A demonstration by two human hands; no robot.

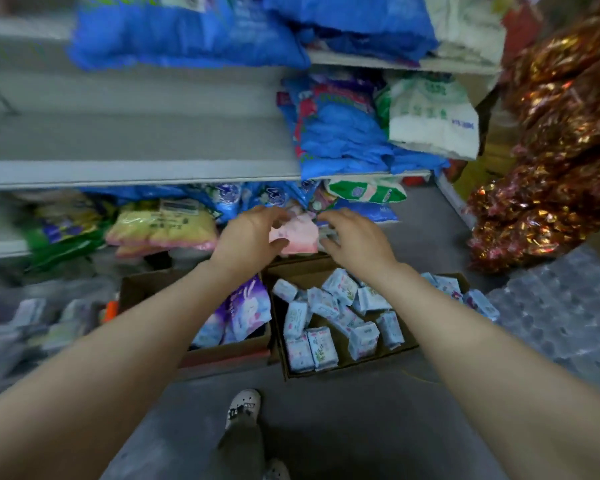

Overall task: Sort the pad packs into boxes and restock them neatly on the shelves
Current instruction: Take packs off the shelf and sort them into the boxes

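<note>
A pink pack (297, 237) is held above the back edge of the right box (343, 370), in front of the lowest shelf (4, 249). It is gripped by the left hand (246, 239), thumb below and fingers curled over its top left corner. The right hand (355, 242) is placed at the pack's right edge with fingers bent; whether the pack is actually pinched by it cannot be told, since motion blur hides the contact.

Two open cardboard boxes are set side by side on the grey floor (326, 427). The right box is filled loosely with small pale blue packs (321, 348), most lying tilted. A few more of these packs (465, 296) are seen past its right edge. In the left box (222, 356), larger purple and blue packs (246, 306) are leaned against its right wall.

On the lowest shelf a yellow pack (163, 225) and green packs (66, 226) are laid at the left, with blue packs (236, 195) behind the hands. The middle shelf (136, 171) carries blue bags (336, 133) and a white bag (430, 119) at its right end. Gold foil bags (561, 133) are stacked at the far right. A shoe (243, 407) is seen on the floor below the boxes.
</note>
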